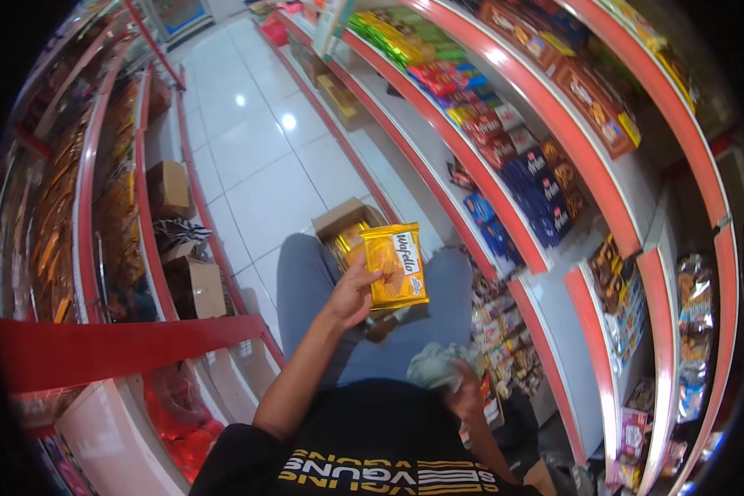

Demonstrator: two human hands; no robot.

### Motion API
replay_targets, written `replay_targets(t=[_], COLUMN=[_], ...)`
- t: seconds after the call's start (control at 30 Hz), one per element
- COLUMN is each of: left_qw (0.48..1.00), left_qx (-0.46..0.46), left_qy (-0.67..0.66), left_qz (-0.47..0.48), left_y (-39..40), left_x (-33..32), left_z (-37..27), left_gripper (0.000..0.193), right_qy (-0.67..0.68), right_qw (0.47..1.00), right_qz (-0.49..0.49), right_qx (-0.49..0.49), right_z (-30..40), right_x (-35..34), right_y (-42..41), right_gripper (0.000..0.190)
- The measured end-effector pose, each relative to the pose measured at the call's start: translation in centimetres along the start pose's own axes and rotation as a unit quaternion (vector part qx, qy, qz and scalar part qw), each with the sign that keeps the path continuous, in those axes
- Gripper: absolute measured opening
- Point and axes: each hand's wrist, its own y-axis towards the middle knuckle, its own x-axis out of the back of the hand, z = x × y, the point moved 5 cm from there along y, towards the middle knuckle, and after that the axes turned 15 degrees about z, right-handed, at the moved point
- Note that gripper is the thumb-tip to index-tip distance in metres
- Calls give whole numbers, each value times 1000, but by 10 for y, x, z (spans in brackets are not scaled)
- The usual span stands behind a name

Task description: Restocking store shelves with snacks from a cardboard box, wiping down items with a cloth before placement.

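A yellow Wafello wafer packet (403, 266) is held by its left side in my left hand (352, 294), above my knees. Behind it an open cardboard box (347, 214) stands on the floor, with more yellow wafer packets (351, 240) inside. My right hand (465, 387), somewhat blurred, grips a crumpled pale green cloth (437, 366) near my right thigh.
Red-edged shelves (471, 142) rise on my right, carrying blue wafer packets (536, 186) and brown biscuit boxes (595, 105). Shelves (139, 155) line the left side too, with cardboard boxes (201, 288) low down. White floor tiles (254, 142) run ahead between them. A red bar (130, 344) crosses at left.
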Motion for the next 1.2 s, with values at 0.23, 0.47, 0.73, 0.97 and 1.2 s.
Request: replay_targets(t=[0.23, 0.47, 0.73, 0.97, 1.2], left_qw=[933, 963, 969, 908, 612], left_qx=[177, 203, 245, 156, 31], left_qy=[-313, -143, 24, 387, 764], left_qz=[34, -108, 26, 47, 205], left_y=[-9, -25, -33, -26, -26], left_x=[-21, 6, 8, -14, -85], left_z=[111, 134, 152, 106, 94], left_gripper=[56, 63, 63, 61, 56], right_qy=[-47, -190, -81, 89, 475], right_qw=[984, 981, 993, 991, 793], right_qz=[-102, -43, -32, -95, -381], right_qx=[142, 18, -78, -24, -10], right_z=[65, 46, 5, -45, -102], right_x=[34, 7, 34, 53, 83], right_y=[24, 100, 147, 109, 6], right_gripper=[69, 76, 50, 42, 41])
